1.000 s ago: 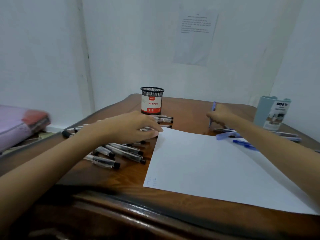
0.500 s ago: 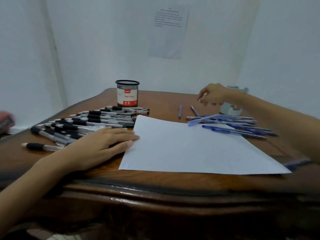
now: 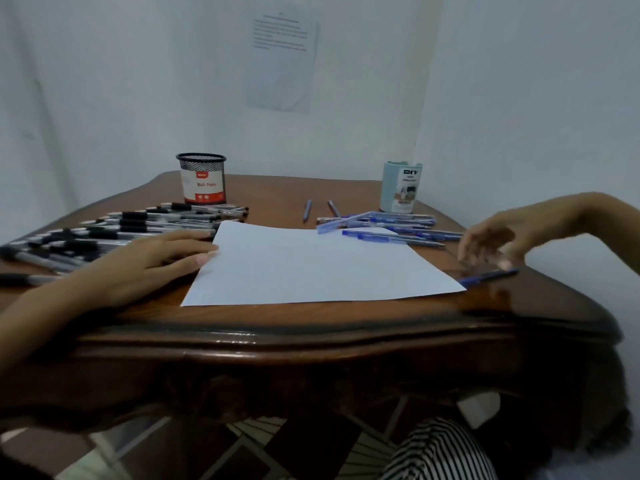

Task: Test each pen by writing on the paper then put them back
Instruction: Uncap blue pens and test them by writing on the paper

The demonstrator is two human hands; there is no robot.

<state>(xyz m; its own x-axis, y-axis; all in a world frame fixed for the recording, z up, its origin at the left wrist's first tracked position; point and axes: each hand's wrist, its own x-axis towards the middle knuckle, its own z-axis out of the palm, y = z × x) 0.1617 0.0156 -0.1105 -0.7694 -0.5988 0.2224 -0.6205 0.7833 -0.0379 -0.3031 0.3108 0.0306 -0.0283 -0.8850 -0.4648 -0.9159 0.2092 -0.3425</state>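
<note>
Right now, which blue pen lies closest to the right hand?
The lone blue pen beside the paper, just below the right hand. The other blue pens lie heaped farther back, by the pale blue cup.

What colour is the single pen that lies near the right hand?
The pen is blue; the head view shows it best.

wooden table (image 3: 277, 194) | on it — paper (image 3: 311, 265), black pens (image 3: 131, 226), blue pens (image 3: 398, 226), mesh cup (image 3: 202, 180), blue holder (image 3: 401, 187)

Head view – low, near the table (image 3: 311, 327) edge, facing the wall corner
</note>
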